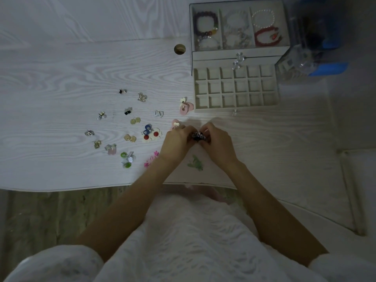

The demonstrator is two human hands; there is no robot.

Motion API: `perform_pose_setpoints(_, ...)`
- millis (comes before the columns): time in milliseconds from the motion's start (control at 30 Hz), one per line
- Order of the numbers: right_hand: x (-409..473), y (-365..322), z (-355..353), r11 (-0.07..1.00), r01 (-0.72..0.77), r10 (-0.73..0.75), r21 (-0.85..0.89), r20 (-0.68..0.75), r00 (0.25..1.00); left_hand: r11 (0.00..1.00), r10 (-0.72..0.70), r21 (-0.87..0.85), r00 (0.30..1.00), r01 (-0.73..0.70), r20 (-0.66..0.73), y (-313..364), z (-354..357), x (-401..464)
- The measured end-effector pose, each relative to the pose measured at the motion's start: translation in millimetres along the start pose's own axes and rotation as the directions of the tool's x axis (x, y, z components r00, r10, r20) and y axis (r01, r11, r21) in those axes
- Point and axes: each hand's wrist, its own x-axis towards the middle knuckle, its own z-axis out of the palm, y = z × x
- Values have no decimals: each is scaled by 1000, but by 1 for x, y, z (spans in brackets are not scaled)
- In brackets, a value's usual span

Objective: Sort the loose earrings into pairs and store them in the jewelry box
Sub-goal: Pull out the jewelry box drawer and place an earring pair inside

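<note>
My left hand and my right hand meet over the table's front middle, both pinching a small dark patterned earring between the fingertips. Several loose earrings lie scattered to the left: white flowers with red centres, a pink and cream heart earring, gold discs, green ones, a pink one. The jewelry box stands at the back right; its pulled-out drawer has a grid of small compartments with nothing visible in them.
The box's top tray holds bracelets: purple beads, red beads, white ones. A clear and blue container stands right of the box. A round cable hole sits behind. The table's front edge runs just under my forearms.
</note>
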Motion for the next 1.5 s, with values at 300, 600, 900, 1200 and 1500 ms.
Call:
perform_pose_setpoints(300,0,-3,-10,923,-45,92,383,-106,990,931,-73,-358,997,64,-13,4,-15,7)
perform_pose_setpoints(600,51,-30,-38,872,-23,133,488,-192,972,949,-49,-316,991,8,-124,11,-43,58)
perform_pose_setpoints(900,76,-27,-54,947,-69,158,314,-269,950,975,-53,-222,996,35,-77,9,-40,83)
perform_pose_setpoints(1200,86,-31,-57,943,-44,136,329,-260,956,994,112,19,990,-111,-89,6,-37,93)
perform_pose_setpoints(1500,87,-23,-54,937,-90,178,337,-242,954,950,279,156,960,-269,-40,0,-34,91)
